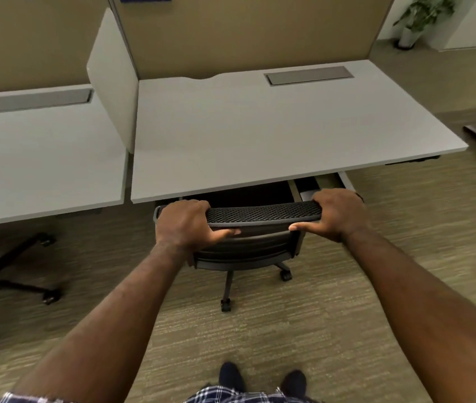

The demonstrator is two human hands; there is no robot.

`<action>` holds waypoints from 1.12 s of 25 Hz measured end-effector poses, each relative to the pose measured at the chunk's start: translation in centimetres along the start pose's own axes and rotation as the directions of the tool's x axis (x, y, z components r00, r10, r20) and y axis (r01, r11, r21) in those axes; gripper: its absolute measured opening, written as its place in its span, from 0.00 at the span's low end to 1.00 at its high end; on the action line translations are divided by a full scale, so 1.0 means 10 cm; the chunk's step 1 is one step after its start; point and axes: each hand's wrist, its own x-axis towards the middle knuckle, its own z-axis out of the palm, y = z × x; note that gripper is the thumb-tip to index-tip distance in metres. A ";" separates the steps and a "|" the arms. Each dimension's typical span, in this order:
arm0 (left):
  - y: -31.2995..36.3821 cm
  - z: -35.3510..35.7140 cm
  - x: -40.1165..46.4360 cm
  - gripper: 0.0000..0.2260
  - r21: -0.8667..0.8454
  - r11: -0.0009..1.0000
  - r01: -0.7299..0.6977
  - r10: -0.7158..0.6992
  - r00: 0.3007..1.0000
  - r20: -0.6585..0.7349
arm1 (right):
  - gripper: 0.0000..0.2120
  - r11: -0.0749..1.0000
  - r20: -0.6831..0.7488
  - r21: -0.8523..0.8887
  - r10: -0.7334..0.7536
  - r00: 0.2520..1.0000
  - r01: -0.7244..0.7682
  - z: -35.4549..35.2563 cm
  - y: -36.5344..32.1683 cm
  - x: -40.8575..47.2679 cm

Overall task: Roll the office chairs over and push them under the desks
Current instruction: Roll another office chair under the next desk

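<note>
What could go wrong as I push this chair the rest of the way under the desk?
1. Both hands, left hand and right hand, grip the chair backrest close to the desk edge; the fingers might get pinched against it.
2. An open drawer under the desk's right side could catch the chair.

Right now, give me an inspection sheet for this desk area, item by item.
Surface: right desk bare white top with a shut grey cable hatch; left desk likewise.
Job's things: office chair mostly under the right desk, backrest top still outside; second chair at the left desk, base showing.
Clutter: nothing seen.
Hands: left hand and right hand each grip an end of the backrest top, fingers curled over it.
Cables: nothing seen.
Surroundings: white divider between the desks, tan partition behind, carpet, potted plant far right.
</note>
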 end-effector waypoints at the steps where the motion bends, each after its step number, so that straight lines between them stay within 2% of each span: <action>1: 0.04 0.00 0.07 0.40 0.000 1.000 0.004 -0.004 1.000 0.004 | 0.42 1.000 -0.006 0.014 0.017 1.000 -0.017 0.00 0.05 0.01; 6: 0.07 0.03 0.33 0.42 0.013 1.000 -0.013 0.013 1.000 0.028 | 0.42 0.996 -0.067 0.044 0.075 0.995 -0.072 0.07 0.17 0.02; 10: 0.09 0.05 0.44 0.42 0.004 0.999 -0.040 0.039 0.999 0.023 | 0.47 0.997 -0.097 0.029 0.069 0.993 -0.066 0.13 0.23 0.04; 15: 0.22 0.10 0.50 0.37 0.012 0.999 -0.050 0.050 0.998 -0.023 | 0.46 0.997 -0.080 0.024 0.077 0.994 -0.075 0.16 0.39 0.10; 20: 0.47 0.15 0.65 0.36 -0.005 0.999 -0.034 0.034 0.999 -0.042 | 0.47 0.998 -0.031 0.008 0.063 0.998 -0.063 0.18 0.71 0.22; 28: 1.08 0.33 1.18 0.33 0.009 1.000 0.015 -0.014 0.999 -0.049 | 0.47 1.000 -0.080 -0.030 -0.002 0.997 0.000 0.28 1.55 0.52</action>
